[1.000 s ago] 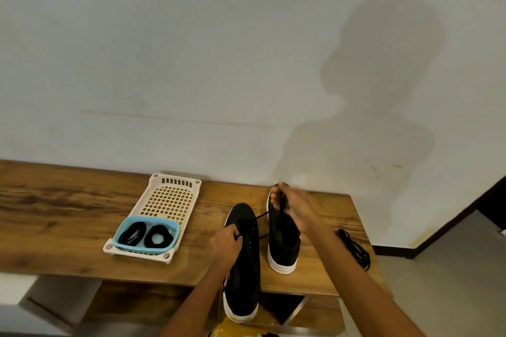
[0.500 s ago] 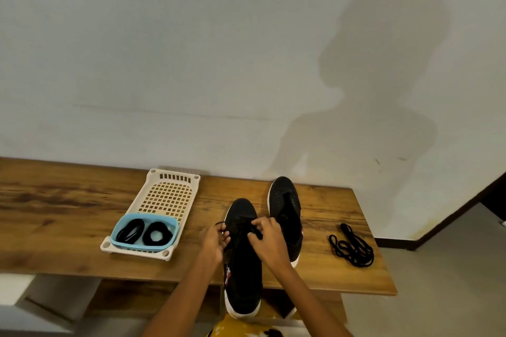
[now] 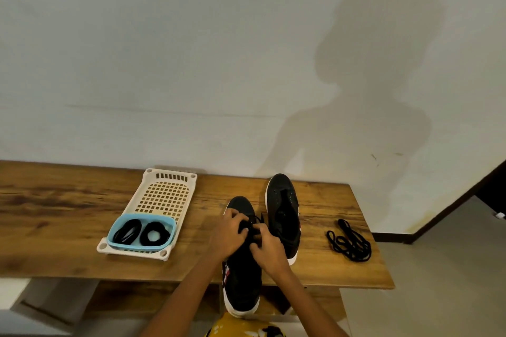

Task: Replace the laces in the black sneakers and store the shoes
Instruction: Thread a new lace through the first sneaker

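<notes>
Here, in the head view, a wooden bench [image 3: 68, 227] runs along a pale wall [image 3: 191, 49], and the nearer black sneaker [image 3: 242, 282] serves as the landmark. It lies lengthwise, toe toward the wall, with its heel and white sole hanging past the bench's front edge toward the person.

The left hand [image 3: 228, 235] sits over the lace area of this sneaker, fingers curled and pinching the black lace [image 3: 256, 220] at the eyelets. The right hand [image 3: 267, 250] meets it from the other side, fingers likewise curled on the lace; exactly which strand each one pinches is too dark to tell.

Just right of the landmark sneaker and set farther back stands the second black sneaker [image 3: 283, 208], its toe near the wall and its tongue area open with no lace visible. Well to the right of both, a loose black lace [image 3: 349, 242] lies in a tangle near the bench's right edge, with bare wood around it.

Left of the landmark sneaker, with a strip of bare wood between, sits a cream perforated tray [image 3: 164, 194]. At its front end rests a blue tub [image 3: 142, 230] holding two coiled black laces [image 3: 139, 231]. Beyond the tray, the bench stretches bare to the left edge of the view. Grey floor [image 3: 451, 268] opens to the right of the bench.
</notes>
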